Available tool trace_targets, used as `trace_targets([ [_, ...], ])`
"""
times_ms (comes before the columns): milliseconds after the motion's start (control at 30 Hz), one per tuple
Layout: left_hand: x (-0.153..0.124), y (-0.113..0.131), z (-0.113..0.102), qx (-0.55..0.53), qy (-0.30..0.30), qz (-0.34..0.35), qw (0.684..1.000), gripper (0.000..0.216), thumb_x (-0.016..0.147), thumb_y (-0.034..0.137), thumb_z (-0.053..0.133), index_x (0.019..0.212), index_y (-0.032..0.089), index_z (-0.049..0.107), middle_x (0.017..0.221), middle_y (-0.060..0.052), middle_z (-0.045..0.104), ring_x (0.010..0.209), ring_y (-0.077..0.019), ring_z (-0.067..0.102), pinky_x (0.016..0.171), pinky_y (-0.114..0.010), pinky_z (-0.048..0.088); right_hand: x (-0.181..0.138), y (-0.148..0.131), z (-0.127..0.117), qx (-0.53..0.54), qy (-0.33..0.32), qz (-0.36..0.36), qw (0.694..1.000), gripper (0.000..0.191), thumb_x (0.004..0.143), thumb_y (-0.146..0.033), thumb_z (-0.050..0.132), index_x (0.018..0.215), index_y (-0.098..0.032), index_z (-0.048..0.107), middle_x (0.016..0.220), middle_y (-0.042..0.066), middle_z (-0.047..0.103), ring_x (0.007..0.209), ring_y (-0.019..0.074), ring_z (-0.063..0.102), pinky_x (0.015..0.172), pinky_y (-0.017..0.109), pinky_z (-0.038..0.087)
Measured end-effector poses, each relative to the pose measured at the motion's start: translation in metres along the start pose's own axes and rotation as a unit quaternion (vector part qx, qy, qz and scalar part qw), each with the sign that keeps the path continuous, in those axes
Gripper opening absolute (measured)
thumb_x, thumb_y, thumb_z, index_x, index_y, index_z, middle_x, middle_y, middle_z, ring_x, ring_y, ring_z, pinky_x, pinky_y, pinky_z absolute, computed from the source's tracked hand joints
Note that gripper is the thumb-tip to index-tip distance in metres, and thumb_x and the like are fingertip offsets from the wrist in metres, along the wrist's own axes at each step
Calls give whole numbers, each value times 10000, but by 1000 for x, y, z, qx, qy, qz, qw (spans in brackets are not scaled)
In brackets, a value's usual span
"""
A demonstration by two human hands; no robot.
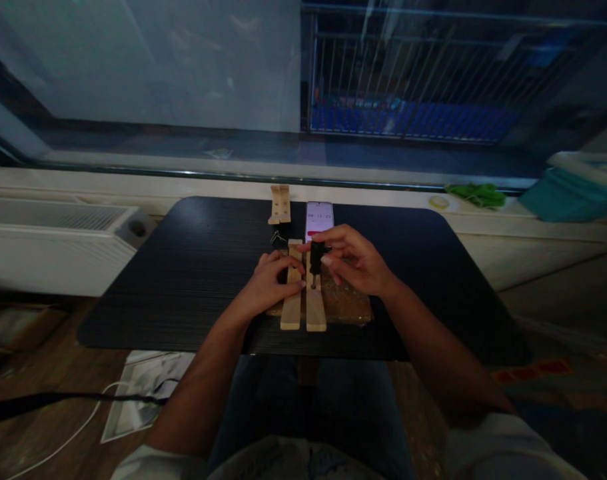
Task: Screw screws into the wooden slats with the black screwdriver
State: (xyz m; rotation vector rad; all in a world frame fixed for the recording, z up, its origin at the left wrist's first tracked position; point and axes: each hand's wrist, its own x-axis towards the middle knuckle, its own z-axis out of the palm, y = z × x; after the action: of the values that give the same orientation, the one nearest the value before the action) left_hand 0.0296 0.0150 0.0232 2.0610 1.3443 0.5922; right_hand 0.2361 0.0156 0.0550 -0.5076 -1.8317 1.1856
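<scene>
Two pale wooden pieces lie side by side, pointing towards me, on a brown board (350, 308). My right hand (356, 261) grips a short screwdriver (316, 257) by its black handle, a finger near the top. The screwdriver stands upright, its metal shaft meeting the right wooden piece (315, 313). Curled across the left wooden piece (290, 313) is my left hand (273, 283), its thumb and forefinger near the gap between the pieces. Some of its fingers are hidden behind the hand. Small metal parts (278, 237) lie just beyond it.
The black table (193, 280) has rounded corners. At its far edge are another wooden part (280, 203) with holes and a phone (319, 217) showing a timer. On the windowsill sit a roll of tape (438, 201), green leaves (478, 195) and a teal container (568, 193). A radiator (58, 247) stands left.
</scene>
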Motion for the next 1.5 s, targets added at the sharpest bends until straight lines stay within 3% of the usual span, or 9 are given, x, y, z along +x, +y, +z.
trace_targets([
  [167,0,0,-1,5,-1,8,1000,153,750,261,682,896,217,681,1006,-40,545,1053,-279,468,981,-451,372,1,-1,0,2,6,17,1000,262,899,-295,591,1145,-228,531,1091,42,688,505,0,512,398,112,400],
  [300,0,-1,-1,3,-3,10,1000,152,754,260,684,901,224,677,1006,-30,552,1070,-275,470,1004,-457,360,1,1,1,-35,48,9,998,268,855,-286,646,1103,-217,571,1034,23,670,550,14,533,421,125,388],
  [467,0,-1,-1,1,-2,13,1000,157,761,253,683,913,213,679,996,-37,548,1061,-272,469,999,-449,365,1,7,0,-82,69,-6,994,320,807,-316,699,1101,-240,598,996,-12,648,489,1,436,442,159,371],
  [900,0,0,-1,-1,-5,13,1000,168,774,256,671,935,212,680,977,-35,524,1026,-259,471,974,-443,381,2,9,3,-112,110,-6,988,391,727,-386,764,1070,-278,610,939,-33,600,538,43,457,458,192,407],
  [1500,0,0,-1,5,-5,16,1000,150,764,234,672,913,220,677,980,-31,534,1044,-265,470,983,-440,370,5,8,2,-163,101,-22,981,308,770,-402,715,1030,-263,624,740,-41,577,514,86,475,478,254,426],
])
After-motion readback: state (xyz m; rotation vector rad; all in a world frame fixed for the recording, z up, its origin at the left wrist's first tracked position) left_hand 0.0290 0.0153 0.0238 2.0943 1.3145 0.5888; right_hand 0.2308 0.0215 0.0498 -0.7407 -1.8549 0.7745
